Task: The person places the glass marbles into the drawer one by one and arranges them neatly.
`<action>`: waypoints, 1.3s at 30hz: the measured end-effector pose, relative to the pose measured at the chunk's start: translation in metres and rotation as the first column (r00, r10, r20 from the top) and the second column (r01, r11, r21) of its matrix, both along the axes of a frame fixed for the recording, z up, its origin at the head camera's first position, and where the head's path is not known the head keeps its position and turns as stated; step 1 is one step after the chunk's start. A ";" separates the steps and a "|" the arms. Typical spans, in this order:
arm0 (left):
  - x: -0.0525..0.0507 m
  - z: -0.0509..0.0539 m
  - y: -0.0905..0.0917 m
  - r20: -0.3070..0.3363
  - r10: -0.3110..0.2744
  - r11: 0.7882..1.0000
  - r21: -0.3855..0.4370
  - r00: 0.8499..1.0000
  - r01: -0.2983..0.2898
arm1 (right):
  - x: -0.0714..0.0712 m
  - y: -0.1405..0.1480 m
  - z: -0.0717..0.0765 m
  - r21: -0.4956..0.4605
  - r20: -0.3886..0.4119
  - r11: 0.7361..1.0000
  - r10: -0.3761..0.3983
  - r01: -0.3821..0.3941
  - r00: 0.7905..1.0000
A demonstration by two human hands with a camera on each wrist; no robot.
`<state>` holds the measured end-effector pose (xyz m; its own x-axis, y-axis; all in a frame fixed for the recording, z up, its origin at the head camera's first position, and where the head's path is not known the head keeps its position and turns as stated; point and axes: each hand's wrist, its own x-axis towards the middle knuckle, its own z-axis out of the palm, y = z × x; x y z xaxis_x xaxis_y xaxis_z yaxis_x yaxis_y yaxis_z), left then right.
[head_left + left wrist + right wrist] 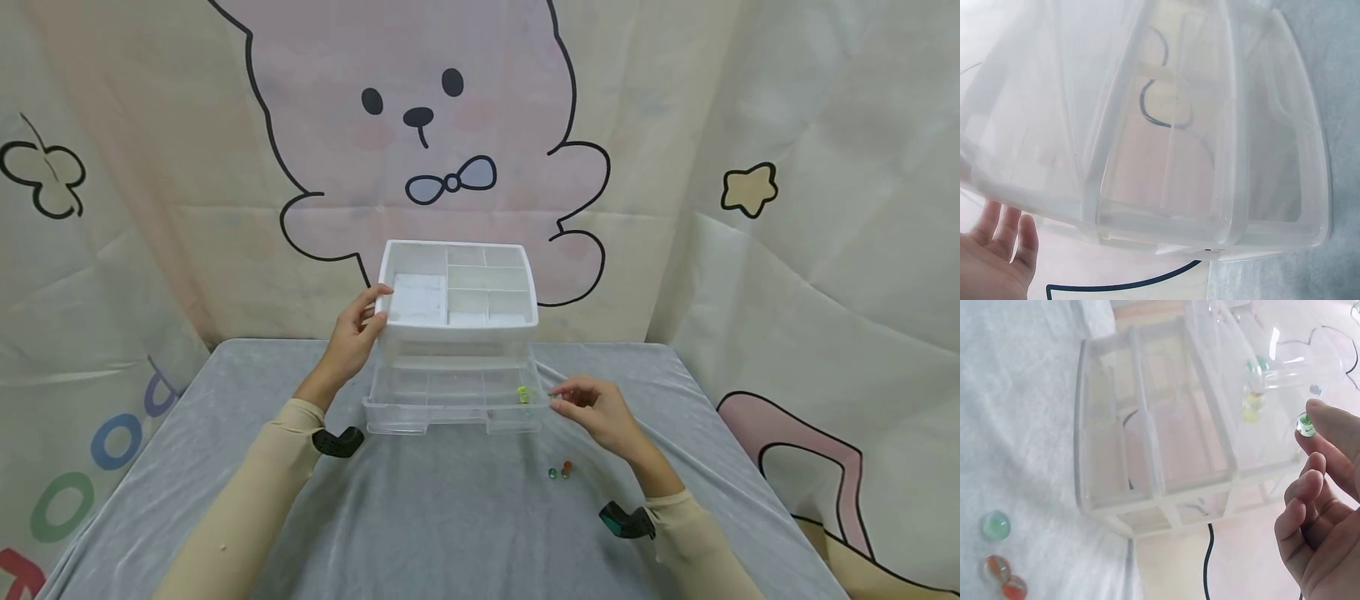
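Head view: left hand point(348, 337) rests relaxed fingers on the box point(459, 331); right hand point(600, 412) pinches one marble point(1305, 424) beside the open drawer point(450, 413).
Drawer: yellow and green marbles point(1252, 407) already inside.
Cloth point(420, 517): three marbles point(552, 473) seem left.

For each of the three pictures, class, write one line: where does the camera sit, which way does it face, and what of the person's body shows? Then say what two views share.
Head: on the head, facing forward and down at the drawer box; left hand, right hand and sleeves show.
Left wrist: on that wrist, facing the box; part of the left hand shows.
Right wrist: on that wrist, facing the box and cloth; the right hand shows, pinching a marble.
Shared: head and right wrist both show three loose marbles.
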<state>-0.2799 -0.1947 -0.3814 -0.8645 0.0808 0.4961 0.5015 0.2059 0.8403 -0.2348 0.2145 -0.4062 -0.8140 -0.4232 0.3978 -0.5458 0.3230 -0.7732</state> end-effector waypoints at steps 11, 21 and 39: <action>0.001 0.001 0.000 0.010 0.002 1.000 0.003 1.000 -0.002 | -0.003 -0.014 0.018 -0.015 -0.064 1.000 0.000 -0.001 0.998; -0.001 -0.001 0.001 0.008 0.004 1.000 0.006 1.000 -0.004 | -0.005 -0.017 0.025 -0.064 -0.075 0.998 -0.010 0.006 0.997; 0.001 0.000 0.001 0.023 0.014 1.000 -0.009 1.000 -0.014 | -0.001 -0.043 0.040 -0.063 -0.125 0.992 0.097 -0.106 0.987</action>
<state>-0.2787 -0.1933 -0.3809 -0.8766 0.0724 0.4758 0.4793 0.2201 0.8496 -0.2361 0.1714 -0.3664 -0.7124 -0.4691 0.5219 -0.6638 0.2093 -0.7180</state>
